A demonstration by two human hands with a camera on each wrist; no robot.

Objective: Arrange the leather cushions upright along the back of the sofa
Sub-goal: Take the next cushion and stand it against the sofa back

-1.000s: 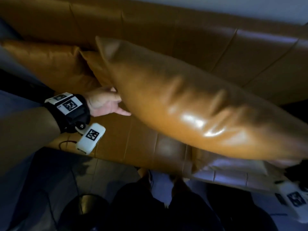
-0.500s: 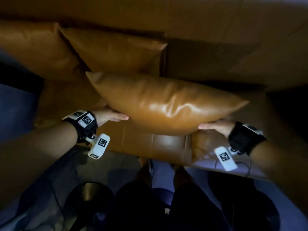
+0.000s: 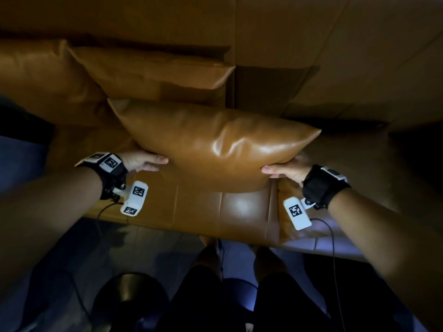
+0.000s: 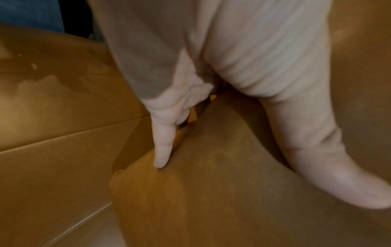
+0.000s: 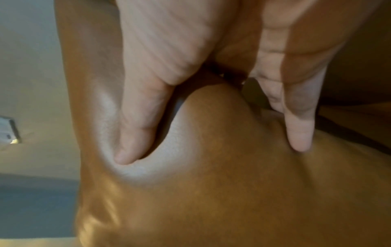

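A tan leather cushion [image 3: 215, 147] hangs above the sofa seat [image 3: 211, 209], held at both ends. My left hand [image 3: 143, 160] grips its left edge, thumb on top and fingers underneath; the left wrist view shows the thumb and a finger pinching the cushion [image 4: 222, 183]. My right hand [image 3: 285, 170] grips the right edge, and in the right wrist view its thumb dents the cushion [image 5: 211, 183]. Behind it, two more cushions [image 3: 153, 70] [image 3: 40, 77] lean against the sofa back [image 3: 311, 44] at the left.
The sofa's right half shows bare seat and back panels [image 3: 347, 97]. A dark round stool or bin [image 3: 129, 303] stands on the floor by my legs [image 3: 215, 295]. Cables [image 3: 332, 248] hang from both wrist units.
The cushion has come down from a high tilt to level over the seat, then moved slightly toward the sofa back. My right hand came into view gripping its right edge.
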